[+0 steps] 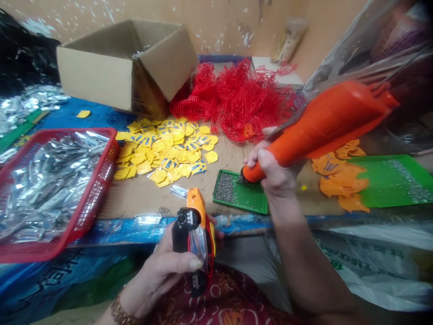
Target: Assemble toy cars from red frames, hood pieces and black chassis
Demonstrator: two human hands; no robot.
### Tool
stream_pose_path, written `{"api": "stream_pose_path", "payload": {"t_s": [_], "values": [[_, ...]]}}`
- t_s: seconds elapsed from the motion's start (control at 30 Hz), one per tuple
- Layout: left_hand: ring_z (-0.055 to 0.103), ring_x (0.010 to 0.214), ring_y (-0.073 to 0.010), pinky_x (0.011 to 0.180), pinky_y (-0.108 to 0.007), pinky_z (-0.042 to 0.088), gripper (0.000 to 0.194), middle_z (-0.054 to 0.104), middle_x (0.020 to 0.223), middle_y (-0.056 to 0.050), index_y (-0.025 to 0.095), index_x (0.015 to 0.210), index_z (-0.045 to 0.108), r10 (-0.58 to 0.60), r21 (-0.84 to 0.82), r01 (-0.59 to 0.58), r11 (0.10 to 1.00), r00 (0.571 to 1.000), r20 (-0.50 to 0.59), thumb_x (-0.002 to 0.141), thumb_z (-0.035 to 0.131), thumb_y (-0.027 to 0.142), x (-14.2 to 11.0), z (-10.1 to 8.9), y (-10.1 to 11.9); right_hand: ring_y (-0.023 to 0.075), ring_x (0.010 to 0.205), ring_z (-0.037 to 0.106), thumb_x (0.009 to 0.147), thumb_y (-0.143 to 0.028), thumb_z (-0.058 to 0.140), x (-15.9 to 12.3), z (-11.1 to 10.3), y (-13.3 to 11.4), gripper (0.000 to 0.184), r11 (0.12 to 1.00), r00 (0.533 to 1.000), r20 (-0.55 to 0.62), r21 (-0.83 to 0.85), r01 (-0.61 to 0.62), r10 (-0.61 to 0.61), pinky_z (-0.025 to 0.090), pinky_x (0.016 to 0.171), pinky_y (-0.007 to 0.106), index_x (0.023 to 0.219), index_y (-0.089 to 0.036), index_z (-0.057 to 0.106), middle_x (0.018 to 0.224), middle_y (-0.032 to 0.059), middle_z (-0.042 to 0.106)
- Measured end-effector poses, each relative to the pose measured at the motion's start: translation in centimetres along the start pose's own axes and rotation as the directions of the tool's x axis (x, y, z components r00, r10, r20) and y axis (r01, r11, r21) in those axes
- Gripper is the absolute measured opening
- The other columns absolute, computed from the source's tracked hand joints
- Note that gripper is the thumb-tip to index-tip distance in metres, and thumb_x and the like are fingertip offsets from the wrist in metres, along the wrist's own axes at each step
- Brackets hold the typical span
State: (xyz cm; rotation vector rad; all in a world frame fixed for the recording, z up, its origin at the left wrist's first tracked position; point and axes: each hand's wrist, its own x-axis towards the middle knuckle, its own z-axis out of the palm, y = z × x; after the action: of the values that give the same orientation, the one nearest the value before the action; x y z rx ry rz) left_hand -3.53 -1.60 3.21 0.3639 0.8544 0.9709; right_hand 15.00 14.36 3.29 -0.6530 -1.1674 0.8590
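As viewed from the head camera, right hand (274, 174) clenched around a tapered orange hand tool (324, 126), long axis running from upper right down to lower left, dark tip angled toward a green perforated tray (252, 201) on the counter (142, 198). Tip at the tray's upper edge, just right of a patch of small metal pieces (225, 187); contact not discernible. Right hand nearer the tray than the other hand. Left hand (162, 271) grasping a small orange, black and red plastic assembly (194, 239) with a clear window, held low in front of the counter edge, well apart from the tray. Beside it, a red plastic basket (115, 144) of foil packets (50, 185). Farther along the counter: loose yellow tags (165, 153), tangled red plastic frames (237, 99), an open cardboard box (101, 76). Right of the tool tip: orange cut-outs (341, 180), a second green tray (389, 180).
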Motion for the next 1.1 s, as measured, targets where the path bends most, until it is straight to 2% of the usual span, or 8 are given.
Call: {"api": "stream_pose_path", "payload": {"t_s": [0.1,0.23,0.33,0.43,0.6,0.8,0.93,1.1], "values": [[0.072,0.091,-0.0318,0.083,-0.038,0.057,0.057,0.075,0.104,-0.011,0.016,0.107,0.073,-0.032,-0.047,0.033,0.998,0.999,0.010,0.053,0.089,0.024,0.1,0.2,-0.2,0.0079,0.047,0.055,0.075,-0.022,0.071,0.2,0.1,0.2,0.015,1.000,1.000,-0.013,0.002,0.004,-0.004,0.053,0.049,0.026,0.080,-0.024,0.057,0.062,-0.0077,0.055],[0.073,0.073,-0.0267,0.071,-0.037,0.059,0.047,0.075,0.092,-0.009,0.016,0.099,0.073,-0.017,-0.084,0.017,0.996,1.000,-0.002,0.059,0.089,0.035,0.7,0.4,-0.8,0.0075,0.045,0.054,0.071,-0.015,0.070,0.5,0.1,0.3,0.018,0.999,1.000,0.020,0.036,-0.016,0.015,0.052,0.049,0.025,0.078,-0.023,0.056,0.059,-0.0090,0.056],[0.072,0.070,-0.0246,0.072,-0.038,0.060,0.042,0.075,0.085,-0.010,0.014,0.093,0.073,0.020,-0.134,-0.019,0.991,1.000,0.005,0.064,0.087,0.041,1.6,0.5,-1.1,0.0077,0.045,0.053,0.069,-0.014,0.069,0.6,0.1,0.3,0.019,0.999,0.999,0.015,0.041,-0.029,0.028,0.052,0.047,0.025,0.078,-0.023,0.055,0.058,-0.0092,0.056],[0.072,0.073,-0.0251,0.079,-0.042,0.060,0.041,0.075,0.085,-0.010,0.013,0.092,0.072,0.024,-0.202,-0.025,0.979,1.000,-0.006,0.064,0.088,0.038,2.4,0.6,-1.3,0.0074,0.045,0.053,0.068,-0.015,0.068,0.6,0.0,0.4,0.019,0.999,0.999,0.019,0.031,-0.028,0.028,0.052,0.047,0.025,0.076,-0.023,0.053,0.058,-0.0092,0.056],[0.074,0.076,-0.0242,0.089,-0.045,0.058,0.040,0.074,0.081,-0.003,0.017,0.092,0.069,0.018,-0.290,-0.055,0.955,0.992,-0.127,0.061,0.090,0.028,2.9,0.5,-1.6,0.0085,0.047,0.054,0.071,-0.021,0.070,0.7,-0.3,0.6,0.019,0.998,0.997,0.056,-0.041,-0.043,0.045,0.053,0.051,0.027,0.080,-0.024,0.053,0.059,-0.0087,0.055],[0.075,0.078,-0.0280,0.094,-0.052,0.056,0.048,0.075,0.078,-0.004,0.016,0.102,0.067,0.023,-0.308,-0.057,0.950,0.993,-0.113,0.061,0.089,0.026,3.0,0.3,-2.0,0.0079,0.046,0.054,0.071,-0.023,0.071,0.6,-0.3,0.4,0.018,0.999,0.999,0.021,0.024,-0.034,0.033,0.054,0.050,0.027,0.080,-0.023,0.055,0.061,-0.0078,0.055],[0.075,0.080,-0.0294,0.096,-0.055,0.055,0.048,0.075,0.077,-0.004,0.016,0.098,0.066,0.009,-0.340,-0.074,0.937,0.982,-0.189,0.057,0.089,0.024,3.3,0.4,-1.9,0.0087,0.047,0.055,0.073,-0.027,0.074,0.6,-0.4,0.2,0.021,0.998,1.000,0.005,0.053,-0.013,0.013,0.056,0.052,0.029,0.086,-0.023,0.058,0.065,-0.0063,0.055],[0.075,0.077,-0.0270,0.099,-0.058,0.053,0.040,0.074,0.075,-0.002,0.015,0.088,0.062,-0.004,-0.352,-0.073,0.933,0.977,-0.212,0.058,0.088,0.022,3.7,0.6,-1.7,0.0097,0.047,0.053,0.071,-0.033,0.076,0.9,-0.3,-0.5,0.026,1.000,1.000,-0.005,0.019,-0.016,0.016,0.054,0.050,0.030,0.089,-0.025,0.058,0.065,-0.0064,0.054]]}}
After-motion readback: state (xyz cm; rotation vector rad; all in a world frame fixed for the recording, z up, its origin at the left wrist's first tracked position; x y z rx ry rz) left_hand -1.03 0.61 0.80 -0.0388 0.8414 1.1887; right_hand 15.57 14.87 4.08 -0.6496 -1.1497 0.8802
